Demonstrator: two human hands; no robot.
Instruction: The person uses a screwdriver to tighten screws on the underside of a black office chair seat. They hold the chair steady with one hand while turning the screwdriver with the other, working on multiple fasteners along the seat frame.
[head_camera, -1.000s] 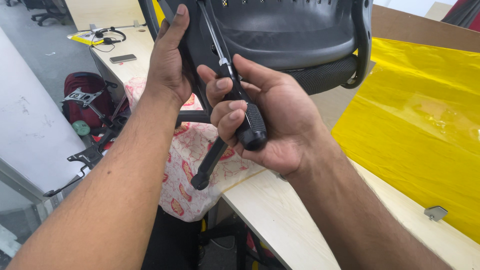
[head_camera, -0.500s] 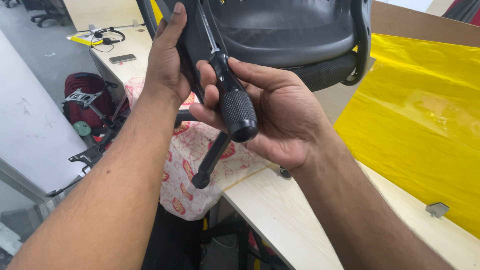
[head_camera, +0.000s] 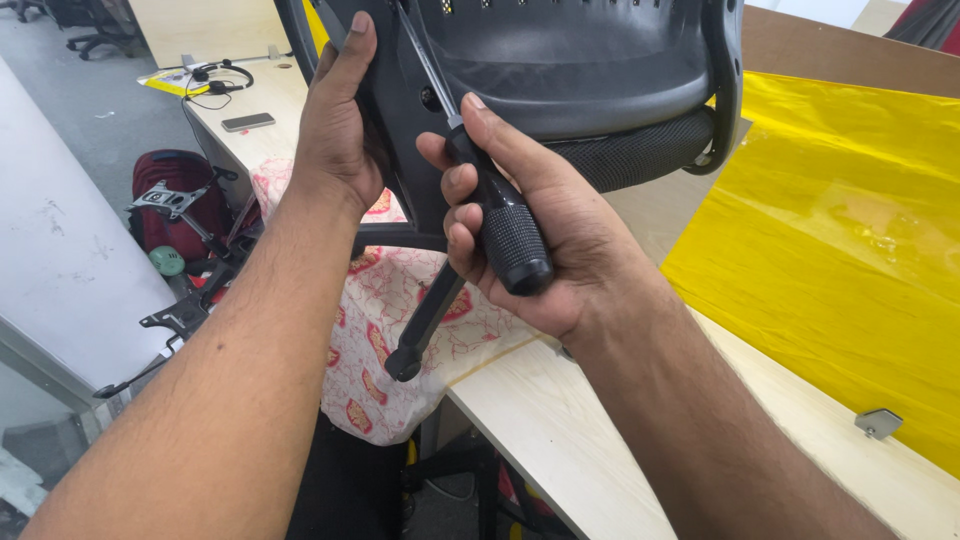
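**Screwdriver being driven into the underside of an upturned office chair**

Clearly, a fastening step is underway. The right hand (head_camera: 540, 240) is closing fully around the black knurled handle of a screwdriver (head_camera: 495, 215), whose slim shaft is running up and away from the knuckles to a point on the black chair shell (head_camera: 580, 70); the tip itself is too small to make out. The left hand (head_camera: 340, 130) is pressing flat, fingers extended, against the shell's edge, gripping nothing. Judging from this, the next move is calling for steady axial pressure while turning, with the left hand bracing against rotation. Below the right hand, a black lever (head_camera: 425, 320) is hanging over a red-patterned cloth (head_camera: 390, 330). Beneath the right wrist a pale wooden tabletop (head_camera: 560, 430) is extending; beyond the forearm, yellow sheeting (head_camera: 830, 250) is lying. Past the left hand, a phone (head_camera: 247, 121) and a headset (head_camera: 215, 78) are resting on a far desk.
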